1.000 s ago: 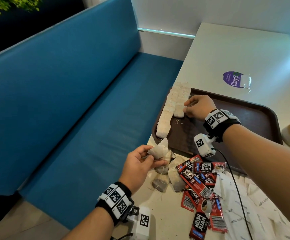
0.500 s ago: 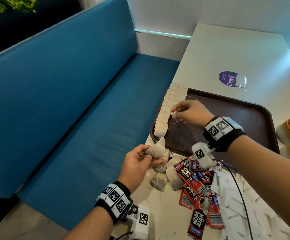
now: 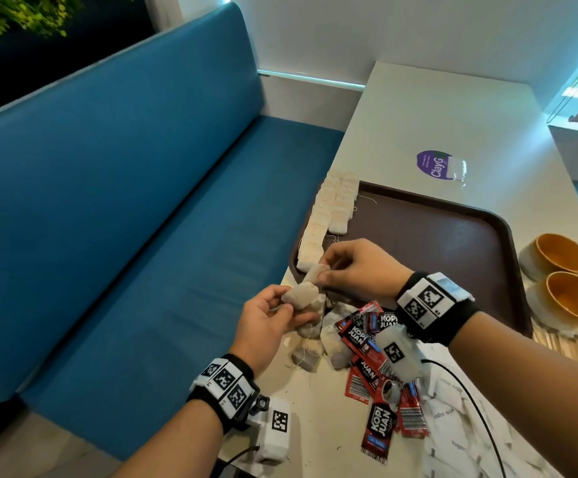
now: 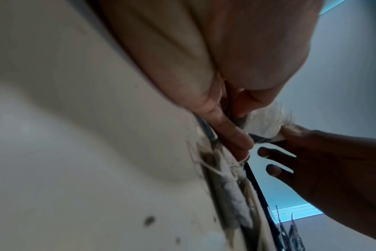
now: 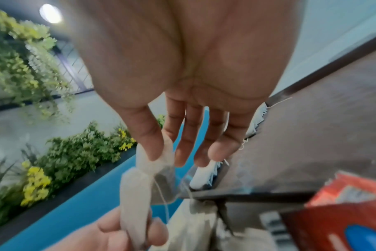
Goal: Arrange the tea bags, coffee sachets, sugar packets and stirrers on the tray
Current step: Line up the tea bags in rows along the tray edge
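Note:
My left hand (image 3: 297, 305) grips a beige tea bag (image 3: 299, 294) just off the brown tray's (image 3: 453, 236) near-left corner. My right hand (image 3: 323, 272) pinches its upper end between thumb and forefinger; in the right wrist view the tea bag (image 5: 137, 186) hangs from that pinch down into the left fingers (image 5: 118, 234). Whether it is one bag or two, I cannot tell. Two rows of tea bags (image 3: 318, 225) lie along the tray's left edge. Loose tea bags (image 3: 315, 343), red-black coffee sachets (image 3: 377, 343), white sugar packets (image 3: 453, 426) and wooden stirrers (image 3: 563, 343) lie on the table.
Two orange-lined cups (image 3: 563, 277) stand right of the tray. A purple sticker (image 3: 434, 165) lies on the white table beyond it. A blue bench (image 3: 142, 236) runs along the table's left edge. A black cable (image 3: 470, 398) crosses the sugar packets.
My right hand has left the tea-bag rows on the tray, come back toward me and taken hold of the tea bag in my left hand. The left hand has barely moved.

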`<state>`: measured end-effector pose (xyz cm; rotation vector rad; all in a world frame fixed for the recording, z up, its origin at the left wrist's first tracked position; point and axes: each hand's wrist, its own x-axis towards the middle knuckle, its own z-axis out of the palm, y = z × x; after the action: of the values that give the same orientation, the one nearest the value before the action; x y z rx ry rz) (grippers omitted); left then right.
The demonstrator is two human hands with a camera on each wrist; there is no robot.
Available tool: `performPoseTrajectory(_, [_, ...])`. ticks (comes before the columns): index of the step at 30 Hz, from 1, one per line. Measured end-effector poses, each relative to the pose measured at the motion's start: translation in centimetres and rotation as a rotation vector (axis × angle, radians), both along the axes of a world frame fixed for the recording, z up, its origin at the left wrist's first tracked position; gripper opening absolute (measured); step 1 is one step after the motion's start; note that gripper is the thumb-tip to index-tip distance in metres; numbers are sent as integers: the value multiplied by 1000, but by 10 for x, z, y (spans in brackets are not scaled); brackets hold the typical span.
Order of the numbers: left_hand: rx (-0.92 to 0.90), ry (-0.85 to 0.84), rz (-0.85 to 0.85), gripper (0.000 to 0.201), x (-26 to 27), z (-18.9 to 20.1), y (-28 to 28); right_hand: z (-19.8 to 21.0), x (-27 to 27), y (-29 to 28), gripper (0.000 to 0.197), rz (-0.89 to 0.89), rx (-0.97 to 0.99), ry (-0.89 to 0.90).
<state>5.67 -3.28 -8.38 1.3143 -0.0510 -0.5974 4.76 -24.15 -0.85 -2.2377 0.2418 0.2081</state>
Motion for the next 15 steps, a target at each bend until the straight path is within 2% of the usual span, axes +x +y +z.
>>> performPoseTrajectory(3, [11, -6, 1, 26, 1, -3, 0, 7, -3, -10, 11, -76, 194, -68])
performPoseTrajectory(5, [15, -1, 8, 26, 1, -5, 0, 10, -1, -18, 9, -131, 239, -119])
performPoseTrajectory(9, [34, -8, 12, 25, 1, -7, 0, 2, 17, -43, 7, -326, 128, -246])
performPoseTrajectory(11, [47, -19, 7, 25, 1, -7, -1, -2, 28, -56, 7, -355, 56, -197])
performPoseTrajectory(15, [55, -22, -1, 24, 1, -5, 0, -6, 43, -62, 10, -229, 105, 83])
